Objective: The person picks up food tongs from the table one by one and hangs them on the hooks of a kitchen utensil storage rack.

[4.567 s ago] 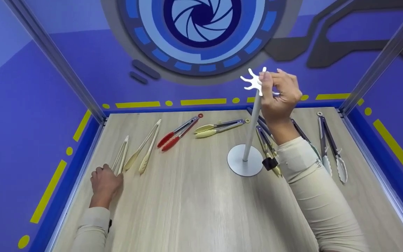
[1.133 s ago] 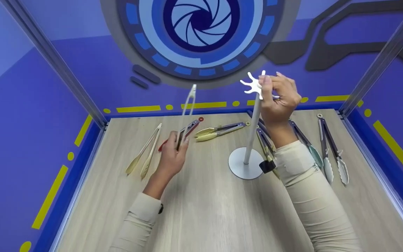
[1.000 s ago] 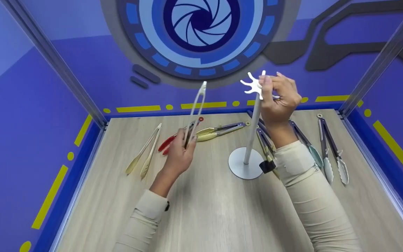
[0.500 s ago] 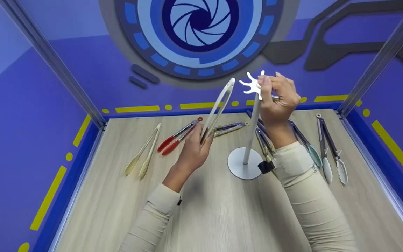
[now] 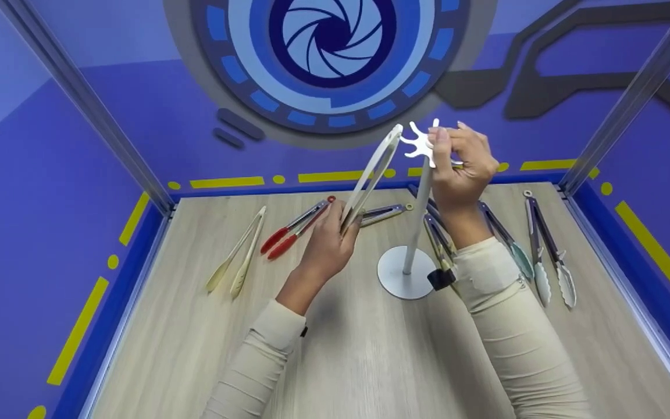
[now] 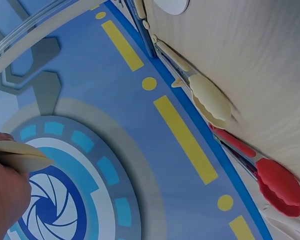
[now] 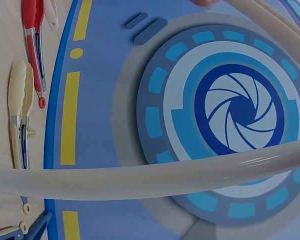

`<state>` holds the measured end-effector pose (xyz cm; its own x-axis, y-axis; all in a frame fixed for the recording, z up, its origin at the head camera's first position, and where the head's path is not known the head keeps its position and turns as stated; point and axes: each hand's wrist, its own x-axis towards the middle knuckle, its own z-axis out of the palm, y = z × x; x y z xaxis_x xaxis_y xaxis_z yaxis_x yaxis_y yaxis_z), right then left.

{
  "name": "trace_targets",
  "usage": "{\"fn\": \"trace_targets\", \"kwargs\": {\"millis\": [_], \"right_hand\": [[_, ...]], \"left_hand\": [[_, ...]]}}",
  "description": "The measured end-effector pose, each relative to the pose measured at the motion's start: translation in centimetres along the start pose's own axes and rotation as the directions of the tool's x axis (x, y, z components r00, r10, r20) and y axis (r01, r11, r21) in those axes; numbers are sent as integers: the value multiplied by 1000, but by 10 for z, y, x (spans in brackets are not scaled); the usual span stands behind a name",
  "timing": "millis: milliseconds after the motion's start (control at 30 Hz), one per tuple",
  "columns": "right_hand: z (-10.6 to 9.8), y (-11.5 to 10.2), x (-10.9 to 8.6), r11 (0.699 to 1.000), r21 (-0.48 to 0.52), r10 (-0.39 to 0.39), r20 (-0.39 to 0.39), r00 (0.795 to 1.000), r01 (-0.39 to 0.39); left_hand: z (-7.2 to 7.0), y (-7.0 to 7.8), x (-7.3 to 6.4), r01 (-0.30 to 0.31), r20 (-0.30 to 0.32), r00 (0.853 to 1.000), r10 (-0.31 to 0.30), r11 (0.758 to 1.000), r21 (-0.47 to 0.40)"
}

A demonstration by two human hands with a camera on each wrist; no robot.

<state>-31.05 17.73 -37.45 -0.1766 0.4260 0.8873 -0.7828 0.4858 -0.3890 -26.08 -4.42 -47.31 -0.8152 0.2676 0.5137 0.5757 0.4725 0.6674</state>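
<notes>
My left hand [image 5: 326, 250] grips pale kitchen tongs [image 5: 366, 174] by their lower ends, raised with the hinge end up. That hinge end is beside or against a prong of the white hook head [image 5: 418, 144] on a stand; contact is unclear. My right hand [image 5: 466, 166] pinches the hook head from its right side. The stand's grey pole [image 5: 419, 218] rises from a round base [image 5: 396, 282]. In the left wrist view, the tongs' ends [image 6: 20, 156] show beside my hand [image 6: 7, 195]. The pole [image 7: 140, 184] crosses the right wrist view.
Several tongs lie on the wooden table: a beige pair [image 5: 244, 267], red-tipped tongs [image 5: 280, 237], yellow-tipped tongs [image 5: 385, 215] partly hidden, teal-tipped tongs [image 5: 522, 261] and grey-tipped tongs [image 5: 567, 285]. Blue panels with metal corner posts enclose the back and sides.
My left hand has picked up the pale tongs from the far left and carried them up and right to the hook head. The right hand has stayed on the hook head.
</notes>
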Motion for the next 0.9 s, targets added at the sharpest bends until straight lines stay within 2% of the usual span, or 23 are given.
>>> {"fn": "trace_targets", "kwargs": {"millis": [167,367,500,600,767,900], "right_hand": [[-1,0,0,1000,-1,-3,-2,1000,3],[0,-1,1,1000,-16,-12,-11,1000,12],[0,-1,1,1000,-15,-3,-1,1000,3],[-1,-1,1,1000,-9,-3,-2,1000,3],[-1,0,5,1000,1,-19,11,1000,19],[-2,3,7,999,9,-34,46,998,33]], "left_hand": [[2,3,3,-7,2,1000,7,1000,20],[4,5,5,1,43,999,-4,997,71],[9,5,5,9,55,998,-13,998,65],[15,4,6,17,82,996,-18,1000,15],[34,-2,12,57,136,990,-43,994,-98],[49,-6,17,71,142,988,-52,989,-126]]}}
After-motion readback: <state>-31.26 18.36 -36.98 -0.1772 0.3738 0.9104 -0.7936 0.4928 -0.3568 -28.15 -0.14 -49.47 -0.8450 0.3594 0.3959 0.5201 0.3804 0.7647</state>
